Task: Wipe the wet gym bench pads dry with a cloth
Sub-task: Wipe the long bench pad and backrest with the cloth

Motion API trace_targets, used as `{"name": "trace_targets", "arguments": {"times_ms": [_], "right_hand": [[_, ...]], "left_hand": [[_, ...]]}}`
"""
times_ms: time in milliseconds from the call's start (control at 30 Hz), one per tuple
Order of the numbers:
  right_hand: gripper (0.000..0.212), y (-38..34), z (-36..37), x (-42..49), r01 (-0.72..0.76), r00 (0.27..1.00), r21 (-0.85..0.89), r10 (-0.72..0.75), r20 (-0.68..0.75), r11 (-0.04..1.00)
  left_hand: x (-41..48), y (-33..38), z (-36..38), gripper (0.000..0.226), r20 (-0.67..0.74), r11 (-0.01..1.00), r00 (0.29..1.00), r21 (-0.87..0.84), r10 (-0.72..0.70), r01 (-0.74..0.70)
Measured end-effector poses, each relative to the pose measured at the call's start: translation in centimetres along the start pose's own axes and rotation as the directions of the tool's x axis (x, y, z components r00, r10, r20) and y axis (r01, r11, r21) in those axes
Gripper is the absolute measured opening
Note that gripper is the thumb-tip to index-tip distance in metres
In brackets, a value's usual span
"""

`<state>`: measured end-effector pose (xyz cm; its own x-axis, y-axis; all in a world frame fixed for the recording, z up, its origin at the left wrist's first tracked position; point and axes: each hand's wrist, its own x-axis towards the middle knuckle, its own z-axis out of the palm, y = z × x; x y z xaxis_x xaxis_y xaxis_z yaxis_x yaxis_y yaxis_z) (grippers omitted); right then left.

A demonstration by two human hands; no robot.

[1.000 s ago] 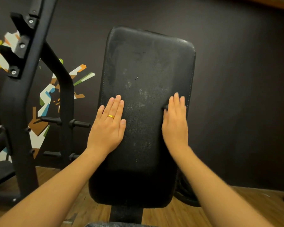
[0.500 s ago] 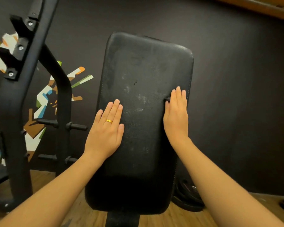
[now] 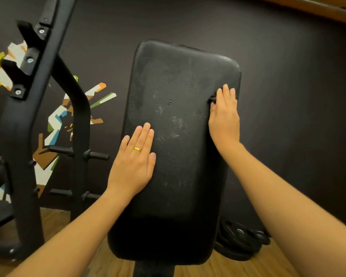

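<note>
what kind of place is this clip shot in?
Most likely a gym's weight area. A black bench pad stands tilted up in front, a black steel rack with pegs is on the left, and weight plates lie on the wooden floor behind the pad.

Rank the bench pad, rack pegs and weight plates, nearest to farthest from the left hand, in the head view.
1. Bench pad: under the left hand.
2. Rack pegs: just left.
3. Weight plates: floor, lower right.
</note>
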<state>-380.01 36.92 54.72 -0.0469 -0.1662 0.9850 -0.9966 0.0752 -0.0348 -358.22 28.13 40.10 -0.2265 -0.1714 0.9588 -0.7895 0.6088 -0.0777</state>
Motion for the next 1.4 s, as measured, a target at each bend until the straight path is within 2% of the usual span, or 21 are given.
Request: {"name": "trace_targets", "arguments": {"times_ms": [167,267,433,600,767,934,1134,1234,1334,1400], "right_hand": [[0.045,-0.6,-0.9,8.4,-0.058,0.998,0.001,0.058,0.013,0.998],[0.046,-0.8,-0.7,8.6,-0.093,0.996,-0.021,0.094,0.010,0.995],[0.047,0.1,-0.3,0.8,0.028,1.000,0.059,-0.028,-0.003,0.998],[0.048,0.0,1.0,-10.4,0.061,0.998,0.039,-0.060,-0.010,0.997],[0.059,-0.6,1.7,-18.9,0.076,0.997,0.023,-0.076,0.012,0.997],[0.065,-1.5,2.1,-23.5,0.011,1.000,0.067,-0.012,0.022,0.998],[0.054,-1.4,2.4,-27.6,-0.014,0.999,0.078,0.011,0.032,0.997],[0.051,-2.5,3.0,-29.0,-0.141,0.990,0.118,0.143,-0.007,0.983],[0.053,-5.6,3.8,-30.4,-0.292,0.950,0.145,0.304,-0.068,0.945],[0.063,-8.2,4.4,-31.3,-0.290,0.952,0.136,0.300,-0.054,0.947]], "left_hand": [[-0.1,0.0,0.2,0.062,0.007,1.000,1.000,-0.002,-0.015,0.015],[0.0,0.0,0.1,0.062,0.006,1.000,1.000,-0.009,-0.008,0.008],[0.1,0.1,-0.1,0.061,-0.022,1.000,1.000,-0.017,0.000,0.000],[0.0,0.3,-0.3,0.061,-0.028,1.000,1.000,0.003,-0.003,0.003],[0.0,0.3,-0.4,0.061,-0.001,1.000,1.000,0.009,-0.001,0.001],[0.1,0.3,-0.5,0.061,0.004,1.000,1.000,0.000,-0.005,0.005],[-0.1,0.2,-0.5,0.060,-0.007,1.000,1.000,-0.021,0.000,0.000],[0.0,0.2,-0.4,0.059,-0.019,0.999,1.000,-0.033,-0.002,0.001],[0.0,0.2,-0.4,0.059,-0.031,0.999,1.000,-0.040,-0.001,0.000],[-0.1,0.2,-0.4,0.059,-0.036,0.999,0.999,-0.034,0.000,-0.001]]}}
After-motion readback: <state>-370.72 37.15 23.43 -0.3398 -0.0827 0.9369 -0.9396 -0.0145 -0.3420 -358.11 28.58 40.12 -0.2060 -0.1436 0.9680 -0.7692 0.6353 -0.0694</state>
